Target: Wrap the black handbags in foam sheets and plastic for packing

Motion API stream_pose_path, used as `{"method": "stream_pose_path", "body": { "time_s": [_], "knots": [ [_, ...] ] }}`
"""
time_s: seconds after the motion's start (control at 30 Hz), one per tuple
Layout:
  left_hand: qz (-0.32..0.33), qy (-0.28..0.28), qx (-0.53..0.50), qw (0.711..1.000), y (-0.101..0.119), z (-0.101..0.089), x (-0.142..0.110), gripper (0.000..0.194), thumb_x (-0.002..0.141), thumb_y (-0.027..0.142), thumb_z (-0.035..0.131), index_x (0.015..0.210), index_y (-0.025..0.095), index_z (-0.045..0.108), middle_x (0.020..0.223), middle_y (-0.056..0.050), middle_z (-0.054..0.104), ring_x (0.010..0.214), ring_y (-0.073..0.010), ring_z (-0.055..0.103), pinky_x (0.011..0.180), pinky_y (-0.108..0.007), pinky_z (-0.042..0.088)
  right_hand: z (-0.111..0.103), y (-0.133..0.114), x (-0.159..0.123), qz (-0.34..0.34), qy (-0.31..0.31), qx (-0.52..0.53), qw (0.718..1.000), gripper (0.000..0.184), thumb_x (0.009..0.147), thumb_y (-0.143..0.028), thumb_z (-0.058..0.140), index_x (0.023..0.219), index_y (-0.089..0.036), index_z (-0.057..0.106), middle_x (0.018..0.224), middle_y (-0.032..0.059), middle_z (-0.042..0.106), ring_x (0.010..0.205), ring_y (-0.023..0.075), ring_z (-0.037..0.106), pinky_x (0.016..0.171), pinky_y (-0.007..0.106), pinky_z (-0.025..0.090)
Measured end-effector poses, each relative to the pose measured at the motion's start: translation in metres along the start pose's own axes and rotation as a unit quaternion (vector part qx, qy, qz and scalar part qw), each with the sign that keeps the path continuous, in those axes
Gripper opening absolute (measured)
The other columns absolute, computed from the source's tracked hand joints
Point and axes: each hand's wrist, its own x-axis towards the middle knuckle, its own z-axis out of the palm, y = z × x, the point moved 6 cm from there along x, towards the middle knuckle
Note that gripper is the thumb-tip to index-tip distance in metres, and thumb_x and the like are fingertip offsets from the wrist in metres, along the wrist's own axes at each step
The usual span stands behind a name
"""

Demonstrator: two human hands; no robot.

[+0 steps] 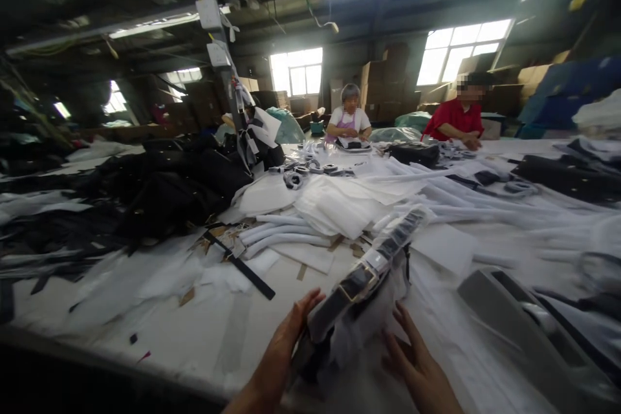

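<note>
A black handbag [354, 288] with a gold buckle stands tilted before me, partly covered by clear plastic and white wrapping. My left hand [286, 339] grips its near left end, with some fingers hidden behind the bag. To the right of the bag, my right hand [417, 356] is open, fingers apart and slightly curled; whether the fingertips touch the wrapping I cannot tell. A loose black strap [247, 272] lies on the table to the left. Beyond the bag are white foam sheets [339, 204] and white padded tubes [286, 239].
A grey tape dispenser [528, 330] sits at the right. Black bags [179, 187] are heaped at the left, beside a metal post [233, 97]. Across the white table [194, 336] are a person in a purple apron [347, 123] and a person in red [453, 119].
</note>
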Motion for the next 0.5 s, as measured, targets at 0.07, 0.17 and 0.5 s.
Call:
{"method": "stream_pose_path", "body": {
  "time_s": [0.07,0.17,0.5],
  "knots": [
    [0.030,-0.008,0.037,0.999,-0.017,0.006,-0.003,0.066,0.090,0.071,0.047,0.134,0.024,0.062,0.142,-0.008,0.058,0.139,-0.0328,0.044,0.121,-0.048,0.025,0.012,0.003,0.007,0.001,-0.007,-0.026,1.000,0.094,0.076,-0.077,0.056,0.153,-0.031,0.030,0.159,0.0093,0.035,0.121,0.0352,0.060,0.084,0.043,0.060],
    [0.083,0.010,0.066,0.994,-0.031,0.023,0.000,0.068,0.091,0.071,0.043,0.137,0.024,0.060,0.144,-0.008,0.056,0.139,-0.0333,0.044,0.120,-0.046,0.028,0.022,-0.003,0.028,-0.009,-0.007,-0.094,0.995,0.097,0.076,-0.080,0.051,0.155,-0.028,0.029,0.152,0.0109,0.046,0.118,0.0355,0.063,0.097,0.047,0.053],
    [0.084,0.069,0.109,0.988,-0.032,0.011,0.016,0.060,0.095,0.062,0.045,0.135,0.019,0.057,0.132,-0.013,0.065,0.125,-0.0269,0.059,0.106,-0.039,0.047,-0.008,0.011,0.061,-0.046,-0.056,-0.189,0.979,0.082,0.078,-0.074,0.051,0.141,-0.021,0.052,0.130,0.0111,0.067,0.120,0.0367,0.063,0.099,0.045,0.054]
  ]
}}
